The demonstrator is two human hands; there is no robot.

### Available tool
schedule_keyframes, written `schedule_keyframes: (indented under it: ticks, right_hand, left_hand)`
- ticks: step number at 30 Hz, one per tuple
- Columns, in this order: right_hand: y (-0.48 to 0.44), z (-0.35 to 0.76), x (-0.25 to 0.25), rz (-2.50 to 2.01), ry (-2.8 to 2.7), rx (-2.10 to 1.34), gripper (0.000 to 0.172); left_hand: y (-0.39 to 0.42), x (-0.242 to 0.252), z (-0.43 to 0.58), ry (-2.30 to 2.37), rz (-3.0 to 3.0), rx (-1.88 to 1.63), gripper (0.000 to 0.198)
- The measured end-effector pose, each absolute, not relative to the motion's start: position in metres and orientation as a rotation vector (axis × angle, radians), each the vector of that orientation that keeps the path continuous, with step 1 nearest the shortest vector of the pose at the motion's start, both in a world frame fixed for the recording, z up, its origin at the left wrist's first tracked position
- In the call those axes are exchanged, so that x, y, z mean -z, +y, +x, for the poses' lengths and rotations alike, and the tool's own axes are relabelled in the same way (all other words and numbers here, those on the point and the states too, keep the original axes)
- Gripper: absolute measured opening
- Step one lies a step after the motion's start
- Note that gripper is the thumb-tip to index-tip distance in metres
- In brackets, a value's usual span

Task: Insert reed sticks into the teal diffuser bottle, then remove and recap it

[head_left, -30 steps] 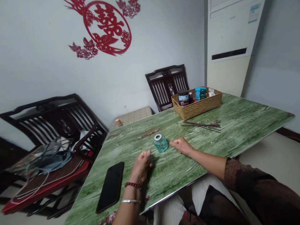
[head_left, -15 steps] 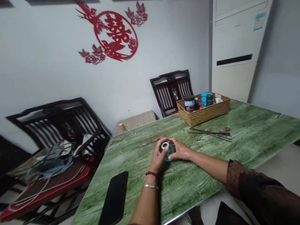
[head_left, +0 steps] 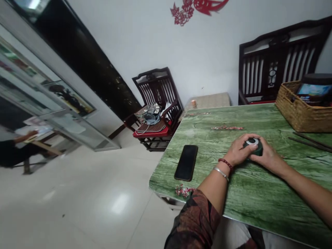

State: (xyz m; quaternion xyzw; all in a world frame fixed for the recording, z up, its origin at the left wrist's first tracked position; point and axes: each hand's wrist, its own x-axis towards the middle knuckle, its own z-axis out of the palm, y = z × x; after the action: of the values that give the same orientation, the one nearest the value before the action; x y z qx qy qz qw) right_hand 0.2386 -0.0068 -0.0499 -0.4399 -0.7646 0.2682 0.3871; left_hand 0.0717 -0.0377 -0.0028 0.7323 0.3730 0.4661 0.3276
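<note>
Both of my hands are wrapped around a small green glass bottle (head_left: 257, 151) with a silver ring around its dark mouth. It stands on the green table (head_left: 264, 193), near the middle. My left hand (head_left: 237, 151) closes on it from the left, thumb over the front by the ring. From the right, my right hand (head_left: 271, 159) grips the same bottle, its fingers curling behind. Much of the glass is hidden by the fingers. Thin dark sticks (head_left: 312, 141) lie on the table to the right, partly cut off by the frame's edge.
A black phone (head_left: 186, 162) lies left of my hands. At the far right stands a wicker basket (head_left: 298, 112) with a dark-lidded jar (head_left: 315, 90). Wooden chairs stand behind, one holding cables (head_left: 152, 116). At far left, another person's arm (head_left: 26, 136) shows.
My view has swung left, so the table, basket and hands appear further right. A glass door and a person have come into view. Both hands remain around the bottle.
</note>
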Motion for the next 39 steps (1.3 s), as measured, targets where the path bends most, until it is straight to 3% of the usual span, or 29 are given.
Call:
schedule_keyframes:
  ticks: [8, 18, 39]
  right_hand:
    - [-0.010, 0.236, 0.042, -1.021, -1.865, -0.791, 0.072]
    - [-0.009, 0.231, 0.016, -1.096, -1.934, -0.869, 0.096]
    - [-0.007, 0.233, 0.016, -1.051, -1.981, -0.940, 0.097]
  left_hand:
    - [-0.043, -0.006, 0.073, 0.984, 1.886, -1.240, 0.037]
    - [-0.023, 0.000, 0.058, 0.821, 1.675, -1.176, 0.046]
    - [-0.026, -0.001, 0.060, 0.955, 1.604, -1.203, 0.045]
